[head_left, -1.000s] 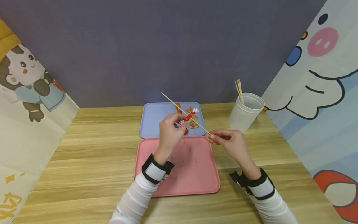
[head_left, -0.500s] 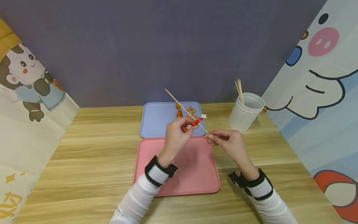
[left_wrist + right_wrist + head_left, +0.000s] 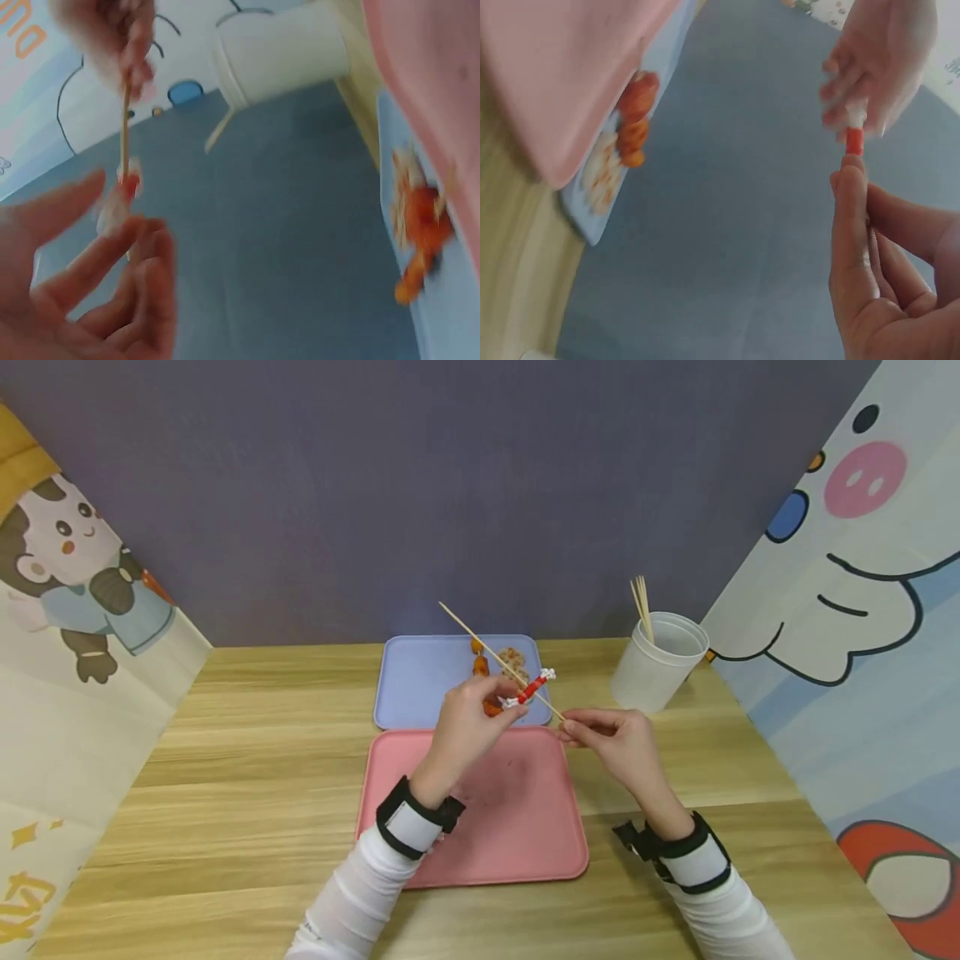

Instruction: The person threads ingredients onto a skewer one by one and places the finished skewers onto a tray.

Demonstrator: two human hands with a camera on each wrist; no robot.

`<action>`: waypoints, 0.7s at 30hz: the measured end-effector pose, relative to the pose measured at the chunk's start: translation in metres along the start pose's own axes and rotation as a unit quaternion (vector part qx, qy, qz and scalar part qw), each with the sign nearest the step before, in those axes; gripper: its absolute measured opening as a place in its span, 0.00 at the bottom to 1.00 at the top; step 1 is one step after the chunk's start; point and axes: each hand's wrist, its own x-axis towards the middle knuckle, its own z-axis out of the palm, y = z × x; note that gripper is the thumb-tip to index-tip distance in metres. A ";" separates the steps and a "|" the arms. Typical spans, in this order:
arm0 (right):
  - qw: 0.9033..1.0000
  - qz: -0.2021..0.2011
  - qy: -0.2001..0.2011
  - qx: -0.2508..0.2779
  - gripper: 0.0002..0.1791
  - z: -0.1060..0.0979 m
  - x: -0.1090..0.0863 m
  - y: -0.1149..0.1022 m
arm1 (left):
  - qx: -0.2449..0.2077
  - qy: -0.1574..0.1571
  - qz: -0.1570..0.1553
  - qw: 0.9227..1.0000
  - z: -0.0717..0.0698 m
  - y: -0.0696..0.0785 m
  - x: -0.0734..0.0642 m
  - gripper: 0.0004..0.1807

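Note:
A thin wooden skewer [image 3: 472,635] slants across the middle of the head view. My right hand [image 3: 611,735] pinches its lower end between thumb and fingers. On the skewer is a short red stick with frilled white ends [image 3: 533,686]. My left hand [image 3: 472,714] is around its nearer white end; in the left wrist view, the thumb [image 3: 75,199] stands apart from the fingers [image 3: 139,232] there. Behind, on the blue tray [image 3: 412,681], lie an orange-brown skewered food [image 3: 481,666] and pale round slices [image 3: 513,658], partly hidden by the left hand.
A pink tray [image 3: 525,818] lies in front of the blue one on the wooden table [image 3: 262,777]. At the back right stands a white cup [image 3: 651,668] with several spare skewers [image 3: 641,602]. A grey panel [image 3: 480,502] closes off the back.
The left hand and the red stick have moved right, nearer the right hand. Since half a second ago, the left thumb and fingers have parted. The right hand has stayed nearly in place.

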 end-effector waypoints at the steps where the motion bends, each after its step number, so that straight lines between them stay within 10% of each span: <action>1: 1.000 0.002 0.001 0.003 0.13 -0.002 0.001 0.003 | 0.012 -0.018 -0.006 1.000 -0.005 -0.003 -0.001 0.10; 12: 0.999 0.029 0.026 -0.023 0.13 -0.029 -0.001 0.030 | 0.143 -0.185 0.023 0.972 -0.045 -0.057 -0.017 0.07; 21: 0.998 0.047 0.037 -0.016 0.14 -0.039 -0.003 0.050 | 0.175 -0.348 0.056 0.919 -0.063 -0.080 -0.043 0.06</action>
